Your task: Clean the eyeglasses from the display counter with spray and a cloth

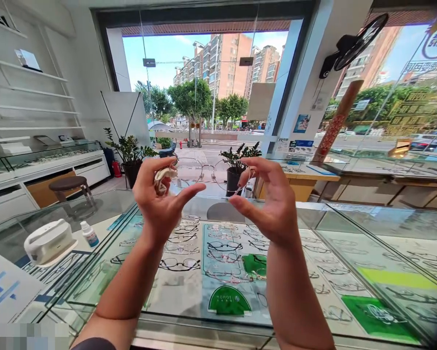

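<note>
Nearest, under both forearms, lies the glass-topped bench [350, 214], a display case with rows of spectacle frames [180, 264] laid out beneath the pane. On its left part sit a white device [48, 241] and a small bottle [89, 234]. That hard pane is the main hazard as I judge it: anything slipping from the hands would fall straight onto the glass and could scratch or chip.

Above it, both hands are raised. The left hand [160, 201] is curled around a pale cloth [162, 176] and pinches one end of a thin-rimmed pair of glasses [204, 172] through it. The right hand [273, 204] grips the other end with its fingertips, thumb held out below. The hold is only at the two tips (a light hold on very fine wire), so a twist or a squeeze from either side could bend the bridge. The cloth could also let the left end slide.

The glasses are in the air between the hands, clear of the bench. Their long axis runs left to right, nearly level, with the lenses upright and broadside to the camera. Whether the front faces toward or away from the person, I cannot tell.

Beyond them stand a potted plant [236, 167] and the shop window [204, 73].
</note>
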Demonstrator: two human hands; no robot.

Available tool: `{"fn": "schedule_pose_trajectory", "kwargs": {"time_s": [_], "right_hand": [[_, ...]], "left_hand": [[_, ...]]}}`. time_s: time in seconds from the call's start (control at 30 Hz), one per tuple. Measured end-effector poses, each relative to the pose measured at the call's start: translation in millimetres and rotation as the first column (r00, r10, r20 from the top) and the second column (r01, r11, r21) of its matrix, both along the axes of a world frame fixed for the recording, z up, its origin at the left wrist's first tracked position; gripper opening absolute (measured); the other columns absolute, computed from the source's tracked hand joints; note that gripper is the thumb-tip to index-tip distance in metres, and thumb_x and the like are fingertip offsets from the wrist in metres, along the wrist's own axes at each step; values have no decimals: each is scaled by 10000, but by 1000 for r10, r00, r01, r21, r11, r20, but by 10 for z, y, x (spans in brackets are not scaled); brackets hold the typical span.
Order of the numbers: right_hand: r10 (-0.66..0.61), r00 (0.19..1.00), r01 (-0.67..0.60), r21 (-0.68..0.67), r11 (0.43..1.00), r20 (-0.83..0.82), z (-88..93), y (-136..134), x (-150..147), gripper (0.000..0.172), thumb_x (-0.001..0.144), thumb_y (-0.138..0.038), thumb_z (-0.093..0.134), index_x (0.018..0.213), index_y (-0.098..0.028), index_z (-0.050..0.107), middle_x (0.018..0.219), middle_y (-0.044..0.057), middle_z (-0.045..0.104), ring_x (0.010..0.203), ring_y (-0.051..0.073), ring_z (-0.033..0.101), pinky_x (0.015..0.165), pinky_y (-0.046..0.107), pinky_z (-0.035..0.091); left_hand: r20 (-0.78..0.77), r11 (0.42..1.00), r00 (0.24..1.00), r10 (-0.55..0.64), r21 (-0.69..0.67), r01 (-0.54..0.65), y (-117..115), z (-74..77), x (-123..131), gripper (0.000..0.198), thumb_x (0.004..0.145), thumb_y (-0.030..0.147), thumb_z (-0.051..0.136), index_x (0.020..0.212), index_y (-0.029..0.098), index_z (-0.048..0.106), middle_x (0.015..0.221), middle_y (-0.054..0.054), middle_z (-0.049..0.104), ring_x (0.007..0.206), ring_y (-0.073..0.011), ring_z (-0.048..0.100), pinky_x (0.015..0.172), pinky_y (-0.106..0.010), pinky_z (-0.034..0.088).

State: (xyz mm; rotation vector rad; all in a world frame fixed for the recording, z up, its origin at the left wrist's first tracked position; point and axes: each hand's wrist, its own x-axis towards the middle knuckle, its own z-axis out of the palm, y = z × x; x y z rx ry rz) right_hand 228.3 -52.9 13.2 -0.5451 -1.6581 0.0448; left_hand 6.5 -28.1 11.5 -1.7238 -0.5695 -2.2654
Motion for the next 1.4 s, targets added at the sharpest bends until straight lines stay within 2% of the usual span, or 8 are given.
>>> {"fn": "schedule_pose_trajectory", "kwargs": {"time_s": [0.23, 0.47, 0.57, 0.73, 1.17, 1.4], "right_hand": [[-52, 999, 52, -17, 999, -14, -19, 153, 44, 472, 899, -537, 832, 1326, -374, 715, 953, 9, 646, 849, 228, 620, 920, 466, 557], [-17, 1000, 16, -70, 997, -13, -5, 221, 113, 443, 956, -477, 789, 1365, -352, 676, 962, 5, 679, 906, 223, 670, 956, 453, 586], [-35, 999, 37, -71, 997, 19, 9, 216, 153, 422, 958, -421, 798, 1358, -348, 684, 1039, 17, 711, 997, 235, 697, 1016, 463, 585], [-101, 991, 108, -69, 992, 90, 31, 198, 221, 427, 945, -415, 829, 1352, -340, 721, 1183, 48, 754, 1131, 260, 721, 1058, 468, 592], [-118, 979, 132, -75, 988, 167, 45, 235, 313, 400, 984, -417, 787, 1372, -330, 743, 1205, 67, 755, 1092, 249, 734, 1014, 444, 606], [-136, 968, 156, -79, 985, 209, 49, 258, 354, 425, 993, -407, 769, 1409, -332, 732, 1228, 71, 746, 1115, 259, 718, 1049, 463, 595]], "left_hand": [[-75, 977, 996, -44, -210, 28, 52, -53, -62, 546, 750, 499, 987, 1169, 245, 746, 1018, -34, 725, 827, -157, 642, 692, -277, 555], [-171, 945, 975, -143, -316, 84, 43, 30, -143, 523, 765, 482, 981, 1182, 245, 773, 1007, -29, 761, 773, -136, 649, 585, -240, 481], [-181, 941, 968, -172, -321, 107, 35, 55, -170, 495, 773, 486, 974, 1162, 246, 783, 980, -26, 768, 760, -136, 657, 587, -241, 488], [-171, 956, 977, -124, -284, 71, 41, 37, -135, 476, 766, 487, 978, 1131, 252, 783, 992, -30, 760, 826, -155, 683, 639, -258, 526], [-163, 960, 979, -121, -271, 74, 70, -44, -64, 468, 756, 445, 992, 1138, 261, 794, 994, -42, 740, 910, -190, 696, 712, -295, 569], [-212, 972, 974, -81, -233, 30, 91, -59, -61, 511, 745, 448, 1000, 1176, 260, 798, 952, -38, 731, 807, -163, 650, 651, -292, 528]]}}
